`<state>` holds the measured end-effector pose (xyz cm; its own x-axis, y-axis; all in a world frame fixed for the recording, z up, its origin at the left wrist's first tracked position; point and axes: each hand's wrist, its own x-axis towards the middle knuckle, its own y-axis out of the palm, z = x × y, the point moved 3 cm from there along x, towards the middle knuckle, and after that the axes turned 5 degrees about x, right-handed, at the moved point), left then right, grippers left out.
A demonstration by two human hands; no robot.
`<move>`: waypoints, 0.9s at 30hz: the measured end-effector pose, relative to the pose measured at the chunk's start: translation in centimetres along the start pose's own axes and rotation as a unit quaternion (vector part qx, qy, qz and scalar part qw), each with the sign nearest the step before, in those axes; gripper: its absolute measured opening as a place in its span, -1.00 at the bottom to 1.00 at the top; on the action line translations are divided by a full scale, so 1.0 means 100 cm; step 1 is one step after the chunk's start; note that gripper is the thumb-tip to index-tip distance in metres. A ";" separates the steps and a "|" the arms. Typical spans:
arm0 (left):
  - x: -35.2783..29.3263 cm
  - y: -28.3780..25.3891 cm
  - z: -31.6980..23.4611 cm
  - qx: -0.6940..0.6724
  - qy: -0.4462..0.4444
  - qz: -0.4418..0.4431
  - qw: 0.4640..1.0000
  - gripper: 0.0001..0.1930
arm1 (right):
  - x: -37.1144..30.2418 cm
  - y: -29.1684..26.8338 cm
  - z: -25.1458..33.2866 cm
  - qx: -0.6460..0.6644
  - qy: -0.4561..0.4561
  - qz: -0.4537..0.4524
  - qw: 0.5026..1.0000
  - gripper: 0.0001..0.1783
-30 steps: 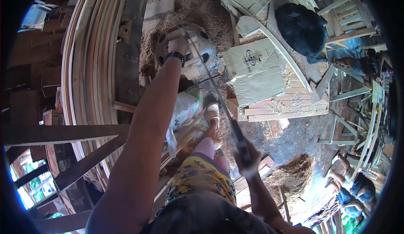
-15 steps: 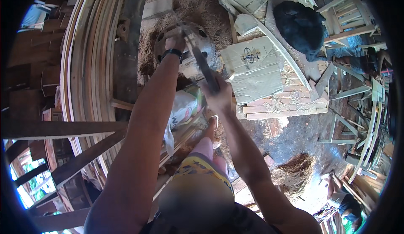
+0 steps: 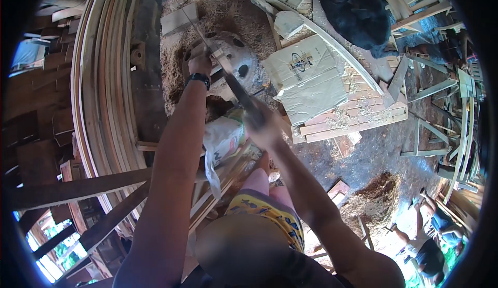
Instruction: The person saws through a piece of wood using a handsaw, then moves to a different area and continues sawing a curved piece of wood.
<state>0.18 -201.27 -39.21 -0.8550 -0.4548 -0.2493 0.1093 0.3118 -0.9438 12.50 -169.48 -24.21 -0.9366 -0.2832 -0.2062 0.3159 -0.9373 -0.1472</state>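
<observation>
My right hand [image 3: 262, 124], blurred, is closed around the dark handle of a long, narrow bladed tool [image 3: 237, 91], like a machete. Its thin far end reaches up and left, past a round rusty wheel rim [image 3: 241, 54] with holes in it. Over the left part of that rim, my left hand [image 3: 201, 66] is closed beside the tool. A pale, wood-coloured piece [image 3: 223, 61] shows between the hand and the tool. What the left fingers grip is mostly hidden. A white plastic sack [image 3: 223, 137] lies just below the rim.
Long stacked boards [image 3: 106, 80] stand to the left. A flattened cardboard sheet [image 3: 306, 78] covers part of a slatted wooden platform [image 3: 358, 119] strewn with shavings. Farther right are a black bag-like bundle [image 3: 355, 18] and wooden frames. Other people [image 3: 428, 251] are at the lower right.
The view has shifted, so the rim and cardboard sit farther left. The tool's angle is slightly changed, and its thin far end shows more clearly. Both hands stay at the tool and rim.
</observation>
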 end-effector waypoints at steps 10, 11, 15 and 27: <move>0.000 -0.005 -0.004 -0.217 -0.085 -0.050 0.971 -0.64 | -0.127 -0.079 0.012 -0.083 0.059 0.040 0.994 -0.38; -0.002 -0.009 -0.007 -0.101 -0.069 -0.024 0.992 -0.70 | -0.153 -0.096 0.020 -0.062 0.011 0.042 0.997 -0.39; -0.012 -0.021 -0.021 0.132 0.000 0.039 0.990 -0.75 | -0.180 -0.113 0.020 -0.050 -0.010 0.032 0.998 -0.38; -0.024 -0.042 -0.029 0.056 0.011 0.023 0.998 -0.55 | -0.014 -0.002 -0.017 -0.042 -0.135 -0.036 0.989 -0.50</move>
<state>0.32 -199.02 -34.02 -0.8587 -0.4226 -0.2898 0.2046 0.2356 -0.9501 14.01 -168.56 -25.54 -0.9601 -0.2702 0.0719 0.2470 -0.9402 -0.2346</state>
